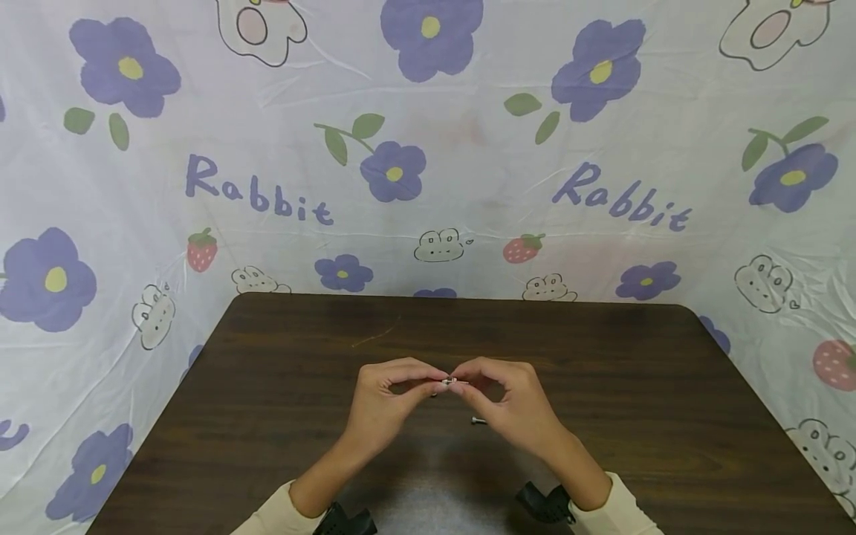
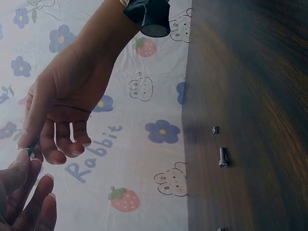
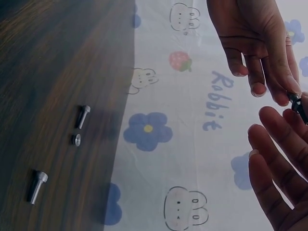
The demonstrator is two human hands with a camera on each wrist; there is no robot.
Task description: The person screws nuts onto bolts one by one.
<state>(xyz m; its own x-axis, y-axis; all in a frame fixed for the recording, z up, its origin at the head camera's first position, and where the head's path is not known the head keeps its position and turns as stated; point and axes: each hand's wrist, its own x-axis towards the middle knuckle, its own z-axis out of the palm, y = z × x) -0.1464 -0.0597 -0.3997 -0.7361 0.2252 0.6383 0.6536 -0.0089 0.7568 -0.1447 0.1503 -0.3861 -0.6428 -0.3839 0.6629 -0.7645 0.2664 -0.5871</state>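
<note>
In the head view my left hand and right hand meet fingertip to fingertip above the table. Between them is a small metal bolt, its thin shank pointing right. Thumb and forefinger of each hand pinch it; cannot tell whether a nut sits on it. The right wrist view shows this bolt as a dark shank with a ring-like wider part, partly hidden by fingertips. In both wrist views, the other fingers of both hands hang loosely bent.
On the dark wooden table lie a loose bolt, a second bolt and a small nut. A white cloth with flowers and rabbits hangs behind the table. Each wrist wears a black camera strap.
</note>
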